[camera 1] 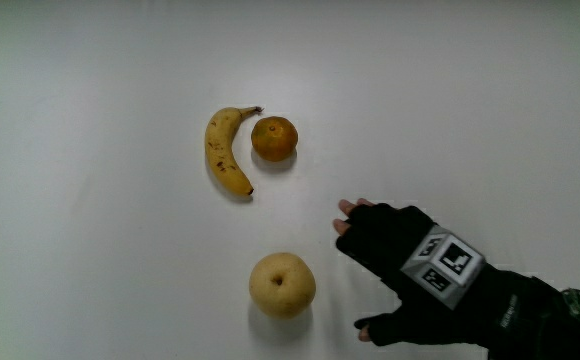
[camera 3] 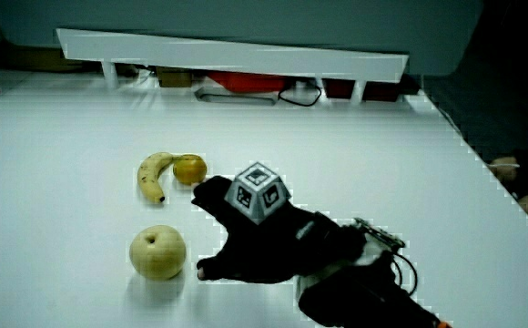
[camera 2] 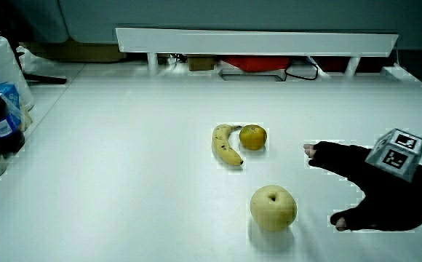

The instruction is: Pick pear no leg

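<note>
The pear (camera 1: 282, 285), pale yellow and round, rests upright on the white table (camera 1: 90, 250) with its stem dimple facing up; it also shows in both side views (camera 2: 273, 207) (camera 3: 157, 252). All places below are given relative to the pear.

The hand (camera 1: 405, 270) lies just beside the pear, low over the table and not touching it. Its fingers (camera 1: 348, 215) are spread and hold nothing; the thumb (camera 1: 370, 328) points toward the pear, with a gap between them. The patterned cube (camera 1: 443, 265) sits on the back of the glove and is seen in both side views (camera 2: 396, 153) (camera 3: 258, 192). The forearm (camera 1: 540, 320) runs away from the pear toward the table's edge.

The banana (camera 1: 227, 150) lies farther from the person than the pear, well apart from it, its stem end turned toward the orange (camera 1: 273, 138). The orange sits just beside the banana, likewise farther from the person than the pear.

In a side view, a low white partition (camera 2: 255, 40) stands along the table's edge farthest from the pear, and bottles (camera 2: 0, 120) stand at another edge, well apart from the pear.
</note>
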Demonstrator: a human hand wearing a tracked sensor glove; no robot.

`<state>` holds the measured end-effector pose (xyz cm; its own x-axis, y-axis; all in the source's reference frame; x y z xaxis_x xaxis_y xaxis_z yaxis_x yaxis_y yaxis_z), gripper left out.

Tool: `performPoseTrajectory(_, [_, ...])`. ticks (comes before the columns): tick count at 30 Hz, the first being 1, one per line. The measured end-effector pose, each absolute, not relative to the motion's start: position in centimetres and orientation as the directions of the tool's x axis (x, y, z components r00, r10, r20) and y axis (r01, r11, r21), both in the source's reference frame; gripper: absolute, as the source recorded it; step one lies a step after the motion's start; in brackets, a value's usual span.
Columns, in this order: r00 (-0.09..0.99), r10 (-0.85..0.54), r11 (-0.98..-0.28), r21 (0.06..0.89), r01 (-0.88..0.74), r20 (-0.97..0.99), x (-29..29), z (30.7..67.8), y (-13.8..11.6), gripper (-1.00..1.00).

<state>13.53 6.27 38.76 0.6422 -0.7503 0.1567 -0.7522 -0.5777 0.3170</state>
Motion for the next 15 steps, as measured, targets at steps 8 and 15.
performPoseTrajectory(8, [0.552,-0.827,-0.449,0.462,-0.765,0.11,8.8,38.5,5.4,0.0])
performPoseTrajectory(15, [0.511,-0.812,-0.399,0.372,-0.838,0.282,5.5,38.3,4.9,0.0])
